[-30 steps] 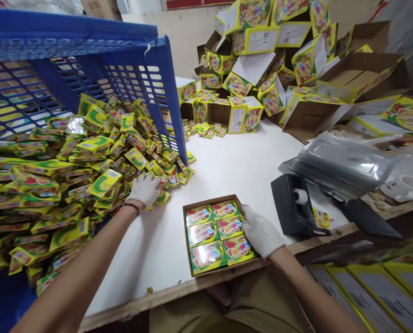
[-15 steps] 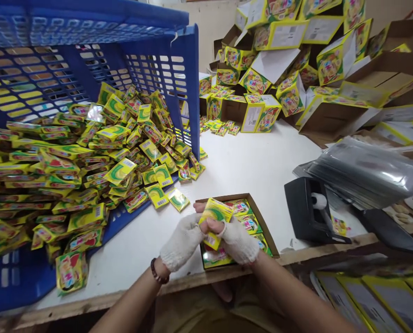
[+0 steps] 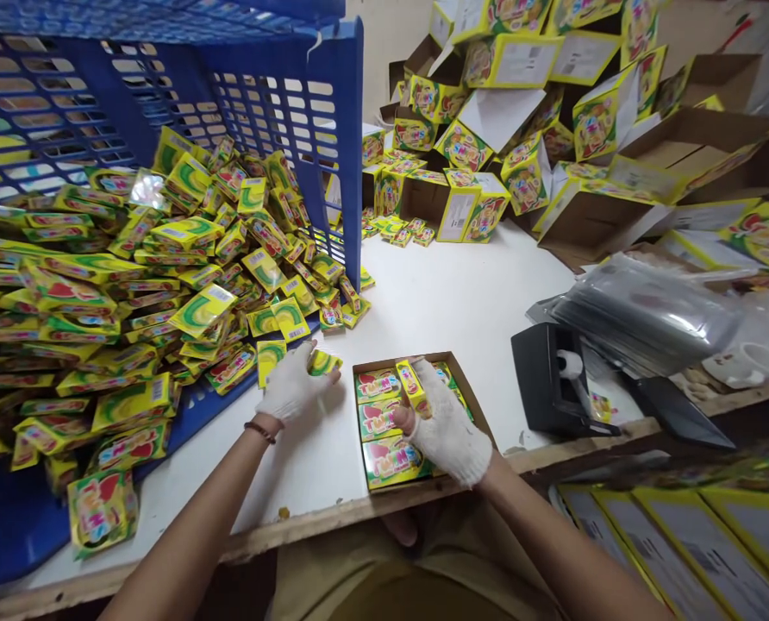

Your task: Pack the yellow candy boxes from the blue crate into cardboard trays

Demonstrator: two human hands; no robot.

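My right hand (image 3: 450, 424), in a white fingerless glove, grips a small yellow candy box (image 3: 413, 388) tilted on edge. It is held over a shallow brown carton (image 3: 366, 466), where several like boxes lie flat in rows; the hand covers part of them. My left hand (image 3: 294, 384), gloved the same way, reaches over the white table beside the blue crate. Its thumb and fingers are spread around a small yellow-green box (image 3: 323, 363) lying on the table. Another such box (image 3: 269, 359) lies just left of the fingertips.
A blue crate (image 3: 352, 155) on its side spills a heap of candy boxes (image 3: 196, 310) at left. Empty display cartons (image 3: 475, 207) are piled at the back. A black tape dispenser (image 3: 540, 379), clear plastic covers (image 3: 656, 302) and a white cup (image 3: 743, 364) stand at right.
My left hand has let go of the small box both hands held and moved left to the loose boxes. My right hand keeps a box, now turned on edge above the carton.
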